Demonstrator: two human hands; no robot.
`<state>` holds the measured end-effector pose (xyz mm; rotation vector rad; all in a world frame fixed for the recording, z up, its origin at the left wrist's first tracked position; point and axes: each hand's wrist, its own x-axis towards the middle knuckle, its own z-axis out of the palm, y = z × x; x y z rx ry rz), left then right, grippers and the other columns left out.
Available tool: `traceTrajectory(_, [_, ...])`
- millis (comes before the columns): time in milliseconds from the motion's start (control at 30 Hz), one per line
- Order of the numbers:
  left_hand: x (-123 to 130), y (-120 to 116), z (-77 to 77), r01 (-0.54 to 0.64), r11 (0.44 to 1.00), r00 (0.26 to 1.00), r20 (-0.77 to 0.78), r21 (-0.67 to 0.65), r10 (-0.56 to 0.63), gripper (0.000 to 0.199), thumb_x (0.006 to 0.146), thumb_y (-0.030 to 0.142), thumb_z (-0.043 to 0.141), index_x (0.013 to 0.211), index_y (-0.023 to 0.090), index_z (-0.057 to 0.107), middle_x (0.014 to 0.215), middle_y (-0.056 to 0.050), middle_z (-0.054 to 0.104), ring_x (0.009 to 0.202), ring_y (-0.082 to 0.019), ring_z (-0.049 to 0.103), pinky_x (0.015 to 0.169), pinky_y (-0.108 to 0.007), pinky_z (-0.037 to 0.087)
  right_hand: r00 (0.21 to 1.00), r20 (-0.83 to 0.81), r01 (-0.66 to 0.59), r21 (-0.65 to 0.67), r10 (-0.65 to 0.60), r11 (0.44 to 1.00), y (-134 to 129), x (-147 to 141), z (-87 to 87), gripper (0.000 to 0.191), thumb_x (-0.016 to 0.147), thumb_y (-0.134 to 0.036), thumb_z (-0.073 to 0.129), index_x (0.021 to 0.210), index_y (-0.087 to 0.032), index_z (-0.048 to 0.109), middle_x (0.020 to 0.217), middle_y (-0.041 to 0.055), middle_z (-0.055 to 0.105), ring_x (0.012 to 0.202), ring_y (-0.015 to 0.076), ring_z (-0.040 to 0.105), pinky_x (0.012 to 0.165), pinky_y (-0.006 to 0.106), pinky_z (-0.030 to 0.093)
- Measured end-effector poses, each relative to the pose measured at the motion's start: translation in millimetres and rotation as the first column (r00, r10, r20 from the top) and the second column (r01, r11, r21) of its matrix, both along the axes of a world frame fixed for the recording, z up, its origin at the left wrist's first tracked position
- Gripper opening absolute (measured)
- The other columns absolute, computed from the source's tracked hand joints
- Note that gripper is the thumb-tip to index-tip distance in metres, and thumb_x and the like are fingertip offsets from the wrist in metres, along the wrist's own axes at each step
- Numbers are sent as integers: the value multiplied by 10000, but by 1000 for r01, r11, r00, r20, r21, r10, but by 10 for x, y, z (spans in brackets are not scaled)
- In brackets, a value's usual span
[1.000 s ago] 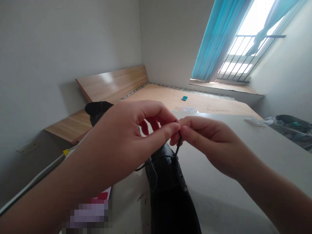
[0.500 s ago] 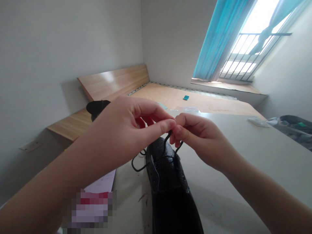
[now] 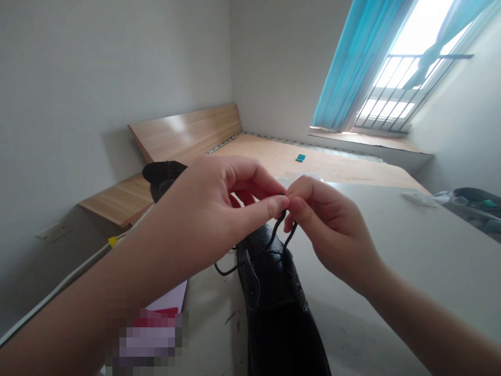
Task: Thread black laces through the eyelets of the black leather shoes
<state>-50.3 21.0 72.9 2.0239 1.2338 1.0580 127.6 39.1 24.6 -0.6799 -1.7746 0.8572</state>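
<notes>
A black leather shoe (image 3: pixel 270 292) stands on the pale tabletop (image 3: pixel 364 324), toe pointing away from me. Above its front, my left hand (image 3: pixel 235 196) pinches a black shoelace (image 3: pixel 277 230) between thumb and forefinger. My right hand (image 3: pixel 324 222) meets it fingertip to fingertip, also pinching the lace. Two strands run down from the fingers to the shoe's eyelets, and another length of lace loops out at the shoe's left side. The exact bit of lace between the fingertips is mostly hidden.
Behind my left wrist is another black object (image 3: pixel 162 175), partly covered. Papers (image 3: pixel 168 300) lie by my left forearm. A small teal item (image 3: pixel 300 157) rests on the wooden board (image 3: pixel 258 151) at the back. Clear plastic (image 3: pixel 420 198) and a dark bin (image 3: pixel 475 201) are at right.
Both hands have shifted slightly right in view, still pinching the lace. The side loop shows less behind my left hand. The whole view has moved a little too.
</notes>
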Motion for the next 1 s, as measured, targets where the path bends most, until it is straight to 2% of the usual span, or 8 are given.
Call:
traceTrajectory(333, [14,15,-17,42,999,999,7,-21,-42,69,820,276,679,802,228,724,712,54,729,624,-102,658,508,-162,488,976,-157,-179,-191,150,965,32,-38,-18,260,905,-364,629,748,-167,561,689,-38,589,622,64,575,584,169,487])
traceTrajectory(433, [24,9,-18,71,996,997,32,-57,-69,114,843,300,658,791,219,718,735,36,738,672,-133,685,543,-194,512,954,-198,-274,-269,225,923,50,-32,-31,280,936,-383,582,753,-175,549,683,-33,607,656,78,607,611,182,485])
traceTrajectory(567, [38,-4,-14,53,999,998,24,3,-53,125,853,265,641,754,205,687,632,47,699,555,-105,632,486,-180,460,915,-162,-404,-347,370,846,64,3,-29,350,978,-460,465,798,-181,575,670,-14,594,685,110,583,656,231,465])
traceTrajectory(667, [35,5,-13,-4,997,1000,-13,74,5,132,852,291,634,758,202,661,576,59,646,495,-94,562,478,-192,428,868,-143,-492,-389,476,779,69,47,4,327,998,-413,445,806,-184,579,653,-27,500,677,116,516,660,247,427])
traceTrajectory(767, [9,54,-44,-25,998,992,-124,58,32,253,924,389,497,815,210,640,649,43,649,574,-127,578,557,-240,445,859,-164,-504,-433,485,747,78,79,23,317,1000,-385,447,769,-192,544,651,-41,400,635,117,434,667,269,413])
traceTrajectory(867, [-40,144,-143,-107,994,847,-524,-8,86,408,987,363,267,862,210,624,815,-12,685,741,-187,616,640,-302,446,884,-174,-461,-480,435,746,95,79,3,321,1012,-363,417,757,-196,518,618,-58,354,580,109,392,679,286,423])
traceTrajectory(933, [-70,209,-245,-127,987,661,-750,-101,9,377,954,263,295,824,189,642,851,-58,699,773,-219,628,649,-324,440,893,-156,-440,-492,421,751,103,67,-17,328,1016,-353,403,750,-194,511,607,-59,353,579,108,409,680,283,422])
traceTrajectory(1000, [-84,261,-354,-105,972,558,-822,-210,-117,279,865,184,421,745,177,672,805,-82,713,719,-230,640,616,-317,435,895,-138,-433,-497,424,752,105,51,-29,335,1010,-367,412,739,-191,501,611,-54,372,597,110,433,667,273,414])
